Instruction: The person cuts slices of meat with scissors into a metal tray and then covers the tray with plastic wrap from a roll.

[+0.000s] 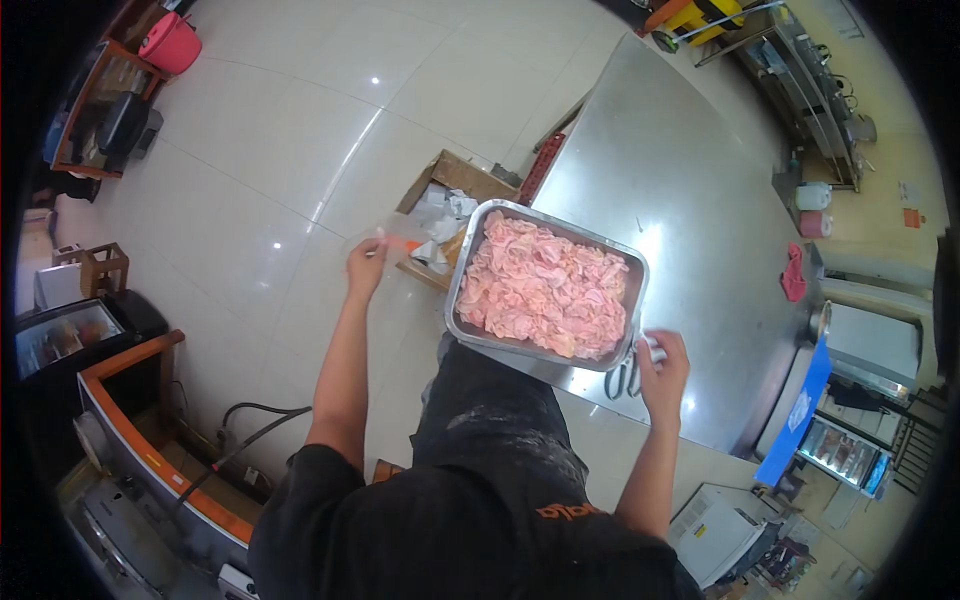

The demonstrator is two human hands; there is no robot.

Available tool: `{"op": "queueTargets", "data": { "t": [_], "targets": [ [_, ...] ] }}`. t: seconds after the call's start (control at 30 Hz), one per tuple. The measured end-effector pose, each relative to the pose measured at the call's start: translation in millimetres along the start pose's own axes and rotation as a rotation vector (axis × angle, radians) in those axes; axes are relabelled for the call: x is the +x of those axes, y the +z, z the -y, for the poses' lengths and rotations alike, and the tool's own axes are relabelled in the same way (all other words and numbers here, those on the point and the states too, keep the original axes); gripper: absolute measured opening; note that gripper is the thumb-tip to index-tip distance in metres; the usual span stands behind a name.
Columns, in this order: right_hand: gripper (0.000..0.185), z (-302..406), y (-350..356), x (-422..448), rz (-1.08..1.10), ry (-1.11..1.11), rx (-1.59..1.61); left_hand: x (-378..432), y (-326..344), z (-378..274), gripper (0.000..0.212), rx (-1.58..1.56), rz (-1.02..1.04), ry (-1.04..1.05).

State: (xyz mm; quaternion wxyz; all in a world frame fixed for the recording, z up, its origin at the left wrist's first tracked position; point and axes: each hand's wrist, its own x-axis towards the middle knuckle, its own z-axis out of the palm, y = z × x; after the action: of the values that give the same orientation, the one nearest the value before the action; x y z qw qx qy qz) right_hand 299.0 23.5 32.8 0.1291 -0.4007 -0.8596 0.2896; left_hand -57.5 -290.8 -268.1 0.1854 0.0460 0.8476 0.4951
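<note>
A steel tray (546, 355) filled with thin, crumpled pieces of raw pink meat or skin (544, 285) rests on the near left corner of the steel table (697, 217). My left hand (365, 264) is off to the tray's left, pinching a blurred, clear plastic piece with an orange patch (403, 243). At the tray's lower right corner, my right hand (664, 375) has its fingers curled around something small and whitish that I cannot make out. Scissors (622, 379) with dark handle loops lie on the table beside that hand, partly hidden by the tray.
An open cardboard box (457, 169) with crumpled white waste stands on the tiled floor, left of the table. Across the table lies a pink cloth (793, 274). A blue panel (799, 412) hangs at the right edge. An orange-edged counter (165, 457) stands at lower left.
</note>
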Motion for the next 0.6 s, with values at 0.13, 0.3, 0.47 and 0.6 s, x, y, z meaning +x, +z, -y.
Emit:
{"op": "queueTargets", "data": {
  "t": [0.13,0.3,0.47,0.6],
  "targets": [
    [0.015,-19.7,-18.1,-43.5,-0.058,0.182,-0.026,34.1,50.6,15.0,0.04,0.054,0.138,-0.19],
    [0.017,-45.9,-20.0,-69.1,-0.056,0.231,-0.116,6.5,71.6,63.2,0.046,0.001,0.523,-0.513],
    [0.019,-82.7,-14.0,-82.1,-0.102,0.063,-0.205,-67.0,50.4,89.2,0.039,0.053,0.635,-0.5],
    [0.019,-99.9,-12.5,-83.7,-0.083,0.178,-0.108,-132.3,4.2,109.1,0.038,0.051,0.549,-0.748]
  ]
}}
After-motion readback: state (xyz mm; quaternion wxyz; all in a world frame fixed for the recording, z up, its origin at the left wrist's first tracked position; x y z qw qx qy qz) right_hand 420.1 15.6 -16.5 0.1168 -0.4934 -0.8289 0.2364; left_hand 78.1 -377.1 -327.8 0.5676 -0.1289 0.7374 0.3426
